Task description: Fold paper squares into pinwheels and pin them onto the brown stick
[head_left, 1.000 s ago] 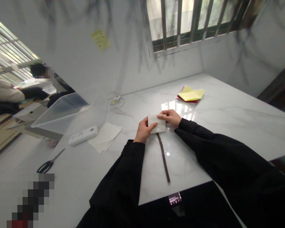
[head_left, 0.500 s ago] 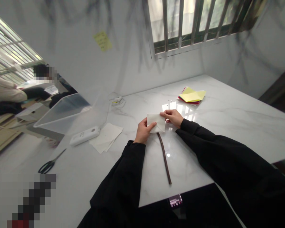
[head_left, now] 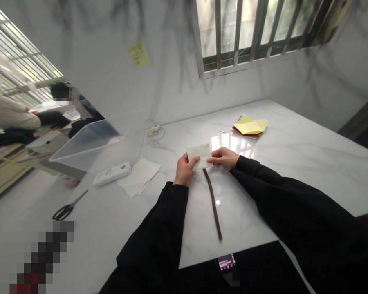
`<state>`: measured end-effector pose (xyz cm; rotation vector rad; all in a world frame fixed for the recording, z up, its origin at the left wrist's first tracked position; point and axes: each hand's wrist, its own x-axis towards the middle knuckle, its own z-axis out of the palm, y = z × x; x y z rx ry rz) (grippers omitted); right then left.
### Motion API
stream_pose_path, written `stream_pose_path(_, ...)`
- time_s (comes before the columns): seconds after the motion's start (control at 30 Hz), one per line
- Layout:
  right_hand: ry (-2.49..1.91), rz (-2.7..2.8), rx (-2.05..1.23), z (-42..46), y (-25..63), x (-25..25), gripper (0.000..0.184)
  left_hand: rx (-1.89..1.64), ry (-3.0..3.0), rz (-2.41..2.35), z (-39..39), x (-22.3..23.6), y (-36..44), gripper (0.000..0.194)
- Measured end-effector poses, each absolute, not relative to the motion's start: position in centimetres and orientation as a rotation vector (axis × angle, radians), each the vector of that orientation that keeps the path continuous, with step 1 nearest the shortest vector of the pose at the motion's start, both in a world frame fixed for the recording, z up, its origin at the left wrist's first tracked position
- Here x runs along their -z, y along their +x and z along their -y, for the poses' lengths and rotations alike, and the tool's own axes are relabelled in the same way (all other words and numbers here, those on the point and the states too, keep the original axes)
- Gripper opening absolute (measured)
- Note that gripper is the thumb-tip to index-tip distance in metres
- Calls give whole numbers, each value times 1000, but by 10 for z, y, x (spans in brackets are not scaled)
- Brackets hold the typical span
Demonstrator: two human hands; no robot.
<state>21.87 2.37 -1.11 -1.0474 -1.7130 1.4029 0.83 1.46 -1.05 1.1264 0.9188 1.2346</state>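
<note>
A small sheet of white paper [head_left: 201,152] is held up off the table between both hands. My left hand [head_left: 185,168] grips its left side, thumb laid across the front. At the lower right edge, my right hand [head_left: 223,157] pinches the paper between thumb and fingers. A thin brown stick [head_left: 214,204] lies on the table below, running toward me; its far end passes out of sight behind the paper.
Loose white sheets [head_left: 138,179] lie left beside a white device [head_left: 113,173]. Scissors [head_left: 66,211] are farther left, near a clear plastic bin [head_left: 82,143]. Coloured paper [head_left: 250,125] is stacked at the back right. Two other people sit at the far left.
My right hand has slid down from the paper's upper right corner to its lower right edge. The paper now tilts slightly. My left hand keeps its grip, and the view has shifted a little.
</note>
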Motion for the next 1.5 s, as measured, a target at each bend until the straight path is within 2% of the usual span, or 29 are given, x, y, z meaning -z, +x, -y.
stream_pose_path(0.13,-995,1929,-1377,-23,220,12,60,-1249,1076,-936,-15,10,8,52)
stream_pose_path(0.5,-1076,1872,-1304,-26,217,20,51,-1259,1058,-911,-15,9,7,53)
stream_pose_path(0.97,-1073,1644,-1270,-24,212,23,68,-1191,1174,-928,-11,11,9,57)
stream_pose_path(1.2,-1132,1575,-1217,-25,212,21,66,-1222,1166,-926,-15,14,8,50)
stream_pose_path(1.5,-1126,1554,-1253,-24,211,20,69,-1224,1169,-963,-15,16,7,53)
